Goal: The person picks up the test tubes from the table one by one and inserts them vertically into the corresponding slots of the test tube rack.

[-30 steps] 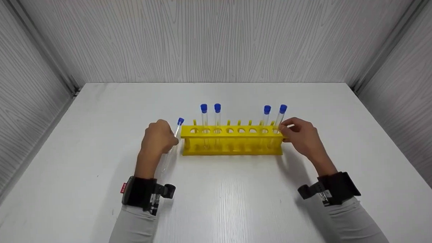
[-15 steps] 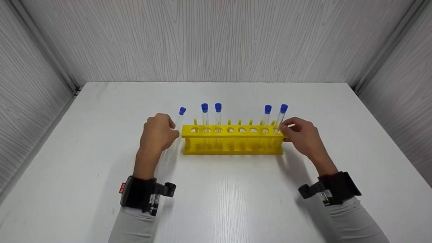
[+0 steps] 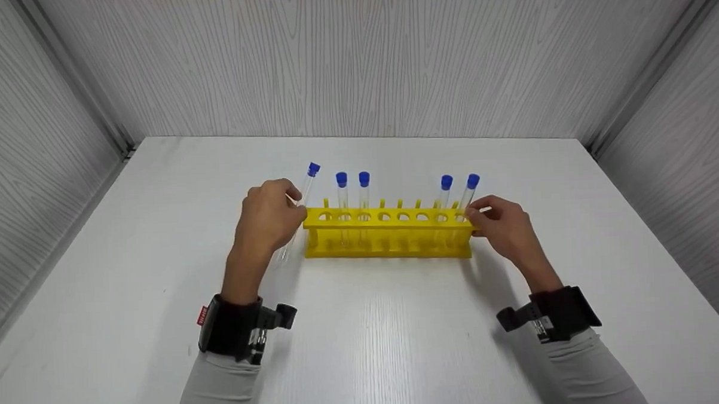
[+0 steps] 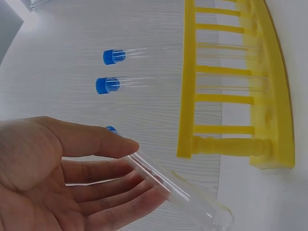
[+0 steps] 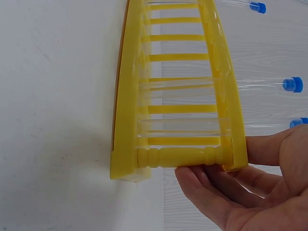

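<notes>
A clear test tube (image 4: 180, 192) with a blue cap (image 3: 314, 169) is pinched between thumb and fingers of my left hand (image 3: 268, 218). It tilts, cap end up and to the right, just left of the yellow test tube rack (image 3: 390, 223). At the rack's right end, my right hand (image 3: 505, 224) grips the top plate, with fingers under it near the end post (image 5: 183, 157). Two capped tubes (image 3: 364, 193) stand in the rack's left part. Two more capped tubes (image 3: 468, 191) stand in its right part, the outermost leaning slightly right.
The rack stands on a white table (image 3: 376, 333). Small yellow pegs (image 3: 399, 203) rise along the rack's back. A grey wood-grain wall (image 3: 355, 64) closes off the far side, with side walls left and right.
My left hand has lifted the test tube up and slightly right, bringing its cap higher, closer to the rack's left end. The right hand stays on the rack.
</notes>
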`<control>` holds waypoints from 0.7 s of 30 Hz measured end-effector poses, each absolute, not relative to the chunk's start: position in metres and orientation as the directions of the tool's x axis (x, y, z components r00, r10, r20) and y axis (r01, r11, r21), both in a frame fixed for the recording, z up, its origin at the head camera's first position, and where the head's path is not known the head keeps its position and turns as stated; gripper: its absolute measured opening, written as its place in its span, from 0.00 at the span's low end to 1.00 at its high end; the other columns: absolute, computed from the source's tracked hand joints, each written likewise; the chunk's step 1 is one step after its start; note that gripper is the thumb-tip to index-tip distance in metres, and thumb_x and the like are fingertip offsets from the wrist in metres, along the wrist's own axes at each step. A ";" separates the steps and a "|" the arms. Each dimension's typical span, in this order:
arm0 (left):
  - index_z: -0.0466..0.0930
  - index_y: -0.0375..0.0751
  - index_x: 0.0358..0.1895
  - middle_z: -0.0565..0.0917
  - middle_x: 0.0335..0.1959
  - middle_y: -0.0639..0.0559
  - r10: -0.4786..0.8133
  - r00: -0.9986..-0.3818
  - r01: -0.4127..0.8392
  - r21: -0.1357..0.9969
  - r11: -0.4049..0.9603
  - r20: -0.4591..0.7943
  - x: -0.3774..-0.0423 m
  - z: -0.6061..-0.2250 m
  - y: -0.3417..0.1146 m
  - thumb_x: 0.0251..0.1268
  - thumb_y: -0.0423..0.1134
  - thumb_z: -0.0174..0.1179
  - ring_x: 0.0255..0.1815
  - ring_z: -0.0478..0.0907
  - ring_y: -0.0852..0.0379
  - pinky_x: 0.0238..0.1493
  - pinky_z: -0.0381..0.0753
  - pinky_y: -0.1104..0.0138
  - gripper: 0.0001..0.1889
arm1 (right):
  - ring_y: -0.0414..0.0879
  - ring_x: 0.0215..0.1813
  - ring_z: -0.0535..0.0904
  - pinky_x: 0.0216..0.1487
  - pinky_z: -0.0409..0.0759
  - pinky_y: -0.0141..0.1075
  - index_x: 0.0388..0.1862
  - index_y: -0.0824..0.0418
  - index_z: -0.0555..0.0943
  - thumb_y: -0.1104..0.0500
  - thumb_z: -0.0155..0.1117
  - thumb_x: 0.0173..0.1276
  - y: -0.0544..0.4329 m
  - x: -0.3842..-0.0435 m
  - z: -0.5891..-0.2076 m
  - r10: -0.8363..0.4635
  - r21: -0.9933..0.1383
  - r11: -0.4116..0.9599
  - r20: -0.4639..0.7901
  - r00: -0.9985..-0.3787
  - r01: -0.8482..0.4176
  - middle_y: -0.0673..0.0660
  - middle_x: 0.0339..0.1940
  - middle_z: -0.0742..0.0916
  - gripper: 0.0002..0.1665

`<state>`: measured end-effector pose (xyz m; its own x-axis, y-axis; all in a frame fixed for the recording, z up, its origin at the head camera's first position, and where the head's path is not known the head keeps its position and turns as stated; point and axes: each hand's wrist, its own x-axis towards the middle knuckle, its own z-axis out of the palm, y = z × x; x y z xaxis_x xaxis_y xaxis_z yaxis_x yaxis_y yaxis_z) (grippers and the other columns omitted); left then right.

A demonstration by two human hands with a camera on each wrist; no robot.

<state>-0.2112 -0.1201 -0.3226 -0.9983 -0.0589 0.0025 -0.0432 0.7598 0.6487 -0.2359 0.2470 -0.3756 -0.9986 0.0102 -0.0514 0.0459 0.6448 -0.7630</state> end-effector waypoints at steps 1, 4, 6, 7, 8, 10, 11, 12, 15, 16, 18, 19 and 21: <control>0.81 0.33 0.58 0.86 0.48 0.38 -0.058 -0.998 -0.041 0.654 0.755 0.004 -0.211 -0.322 -0.119 0.71 0.35 0.57 0.45 0.85 0.44 0.49 0.87 0.56 0.16 | 0.60 0.52 0.87 0.60 0.83 0.50 0.61 0.62 0.79 0.49 0.55 0.79 0.247 -0.236 -0.376 0.011 -0.763 0.644 -0.054 -0.998 0.049 0.66 0.56 0.85 0.22; 0.81 0.33 0.59 0.86 0.48 0.38 -0.057 -0.998 -0.032 0.665 0.746 0.016 -0.209 -0.319 -0.117 0.72 0.36 0.57 0.45 0.85 0.44 0.50 0.87 0.57 0.17 | 0.60 0.52 0.87 0.60 0.83 0.50 0.61 0.62 0.79 0.49 0.55 0.80 0.247 -0.236 -0.376 0.012 -0.765 0.643 -0.054 -0.998 0.049 0.66 0.56 0.85 0.22; 0.81 0.33 0.59 0.86 0.49 0.38 -0.057 -0.998 -0.021 0.671 0.741 0.032 -0.208 -0.318 -0.116 0.72 0.36 0.57 0.45 0.86 0.44 0.50 0.87 0.57 0.17 | 0.60 0.52 0.87 0.60 0.83 0.50 0.61 0.62 0.79 0.49 0.55 0.80 0.247 -0.236 -0.376 0.010 -0.765 0.643 -0.053 -0.999 0.047 0.66 0.56 0.85 0.22; 0.81 0.33 0.59 0.86 0.49 0.38 -0.058 -0.998 -0.016 0.674 0.739 0.040 -0.208 -0.318 -0.116 0.72 0.36 0.57 0.45 0.86 0.44 0.51 0.87 0.57 0.17 | 0.60 0.52 0.87 0.60 0.83 0.50 0.61 0.63 0.79 0.49 0.55 0.80 0.247 -0.236 -0.376 0.010 -0.765 0.642 -0.052 -0.999 0.047 0.66 0.56 0.85 0.22; 0.81 0.33 0.60 0.87 0.49 0.38 -0.058 -0.997 -0.011 0.677 0.736 0.047 -0.208 -0.318 -0.115 0.72 0.36 0.57 0.46 0.86 0.45 0.51 0.87 0.57 0.17 | 0.60 0.52 0.87 0.60 0.83 0.50 0.61 0.63 0.79 0.50 0.55 0.80 0.247 -0.236 -0.376 0.011 -0.766 0.641 -0.053 -0.999 0.048 0.66 0.56 0.85 0.22; 0.82 0.34 0.60 0.87 0.49 0.38 -0.062 -0.996 -0.001 0.687 0.727 0.064 -0.207 -0.318 -0.114 0.72 0.36 0.58 0.46 0.85 0.45 0.52 0.87 0.57 0.17 | 0.61 0.52 0.87 0.61 0.82 0.50 0.61 0.62 0.79 0.49 0.55 0.80 0.247 -0.236 -0.376 0.011 -0.765 0.643 -0.058 -0.998 0.052 0.66 0.56 0.85 0.22; 0.82 0.34 0.59 0.87 0.49 0.39 -0.064 -0.995 0.006 0.693 0.721 0.076 -0.207 -0.318 -0.113 0.72 0.36 0.58 0.45 0.85 0.45 0.52 0.87 0.57 0.17 | 0.61 0.52 0.87 0.61 0.82 0.50 0.61 0.62 0.79 0.49 0.55 0.80 0.247 -0.235 -0.376 0.013 -0.764 0.643 -0.060 -0.998 0.054 0.66 0.56 0.85 0.22; 0.82 0.34 0.59 0.87 0.48 0.39 -0.066 -0.994 0.016 0.699 0.715 0.090 -0.207 -0.318 -0.112 0.71 0.36 0.58 0.45 0.85 0.45 0.52 0.87 0.57 0.17 | 0.61 0.52 0.87 0.61 0.82 0.50 0.61 0.62 0.79 0.48 0.55 0.80 0.247 -0.235 -0.376 0.013 -0.764 0.643 -0.062 -0.998 0.056 0.66 0.56 0.85 0.22; 0.83 0.34 0.58 0.88 0.45 0.40 -0.075 -0.985 0.061 0.713 0.698 0.158 -0.207 -0.319 -0.110 0.71 0.36 0.59 0.44 0.84 0.46 0.50 0.87 0.58 0.17 | 0.61 0.51 0.87 0.61 0.82 0.50 0.61 0.62 0.79 0.48 0.55 0.79 0.247 -0.235 -0.376 0.009 -0.765 0.642 -0.054 -0.998 0.048 0.66 0.55 0.85 0.22; 0.83 0.34 0.58 0.88 0.45 0.40 -0.078 -0.980 0.079 0.718 0.692 0.184 -0.207 -0.319 -0.110 0.70 0.36 0.60 0.44 0.84 0.46 0.50 0.87 0.57 0.17 | 0.61 0.51 0.87 0.60 0.83 0.50 0.60 0.62 0.79 0.49 0.55 0.79 0.248 -0.235 -0.377 0.007 -0.767 0.640 -0.048 -0.999 0.041 0.66 0.55 0.86 0.22; 0.84 0.33 0.57 0.88 0.43 0.40 -0.087 -0.970 0.109 0.723 0.682 0.228 -0.207 -0.320 -0.110 0.70 0.36 0.60 0.43 0.85 0.46 0.49 0.87 0.58 0.17 | 0.61 0.50 0.87 0.59 0.83 0.50 0.60 0.63 0.80 0.49 0.55 0.79 0.249 -0.236 -0.378 -0.002 -0.769 0.639 -0.030 -1.000 0.022 0.66 0.54 0.86 0.22; 0.84 0.33 0.57 0.88 0.42 0.40 -0.093 -0.965 0.120 0.726 0.677 0.246 -0.207 -0.320 -0.110 0.70 0.36 0.61 0.43 0.85 0.47 0.49 0.87 0.58 0.17 | 0.61 0.50 0.87 0.59 0.83 0.50 0.59 0.63 0.80 0.49 0.55 0.79 0.249 -0.236 -0.378 -0.005 -0.770 0.638 -0.023 -1.000 0.014 0.66 0.53 0.86 0.22; 0.84 0.34 0.58 0.88 0.41 0.40 -0.102 -0.957 0.138 0.733 0.666 0.272 -0.206 -0.319 -0.110 0.70 0.36 0.61 0.42 0.85 0.47 0.49 0.87 0.58 0.17 | 0.61 0.50 0.87 0.58 0.84 0.51 0.59 0.64 0.80 0.49 0.55 0.79 0.249 -0.236 -0.378 -0.009 -0.771 0.637 -0.016 -1.000 0.007 0.67 0.53 0.86 0.22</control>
<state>-0.2062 -0.1098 -0.3193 -0.9569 -0.1017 0.2721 0.1376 0.6661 0.7330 -0.2357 0.2493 -0.3781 -0.9998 -0.0086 -0.0160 0.0068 0.6368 -0.7710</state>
